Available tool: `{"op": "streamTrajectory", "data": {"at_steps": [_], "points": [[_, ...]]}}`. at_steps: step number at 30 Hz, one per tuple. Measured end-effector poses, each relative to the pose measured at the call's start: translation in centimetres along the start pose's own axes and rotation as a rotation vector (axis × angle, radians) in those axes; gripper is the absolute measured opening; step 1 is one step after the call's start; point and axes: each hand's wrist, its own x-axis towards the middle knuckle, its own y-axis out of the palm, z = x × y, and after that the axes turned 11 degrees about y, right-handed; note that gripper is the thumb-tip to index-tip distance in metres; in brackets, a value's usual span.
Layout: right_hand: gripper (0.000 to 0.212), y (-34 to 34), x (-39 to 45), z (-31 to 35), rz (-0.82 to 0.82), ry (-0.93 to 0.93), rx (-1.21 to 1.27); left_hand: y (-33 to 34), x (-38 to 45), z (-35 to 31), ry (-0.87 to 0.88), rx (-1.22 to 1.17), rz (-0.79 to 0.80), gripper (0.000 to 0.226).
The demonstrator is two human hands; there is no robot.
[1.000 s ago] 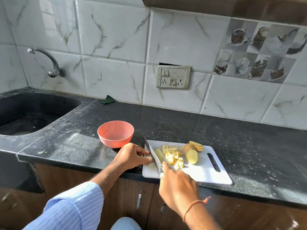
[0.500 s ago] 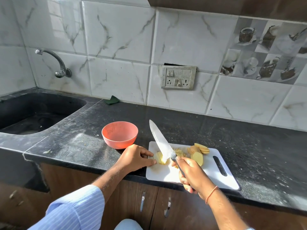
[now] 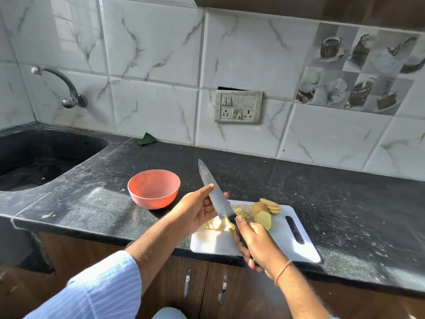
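The bowl (image 3: 153, 188) sits on the tabletop (image 3: 345, 203) just left of my left hand (image 3: 195, 210), which pinches the blade of the knife (image 3: 213, 192) between thumb and fingers, raised above the board (image 3: 282, 245). I take it I'm wiping stuck bits off, partway through dicing. The diced potato (image 3: 218, 224) lies under that hand. My right hand (image 3: 259, 245) grips the handle. Uncut slices (image 3: 266, 212) wait just beyond it. Next I should slide my fingers clear of the edge, then bring a slice under the blade.

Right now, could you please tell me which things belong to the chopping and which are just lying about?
In use: knife, held by right hand, blade pinched by left hand; potato pieces; cutting board; pink bowl, probably.
Lying about: green cloth; tap; sink; switchboard.
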Motion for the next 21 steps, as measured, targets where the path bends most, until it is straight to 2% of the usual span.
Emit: {"op": "streamTrajectory", "data": {"at_steps": [4,10,18,21], "points": [[0.062,0.4,0.2,0.0,-0.100,-0.008,0.013,0.3,0.5,-1.1,0.042,0.078,-0.075,0.014],[0.060,0.3,0.3,-0.3,-0.148,0.020,0.095,-0.9,1.1,-1.9,0.096,0.141,-0.086,0.016],[0.057,0.3,0.0,-0.5,-0.192,-0.052,0.180,-1.3,3.1,-1.9,0.129,0.535,0.062,0.027],[0.055,0.3,0.0,-0.4,-0.186,-0.065,0.200,-1.0,3.8,-2.3,0.187,0.835,0.173,0.040]]}}
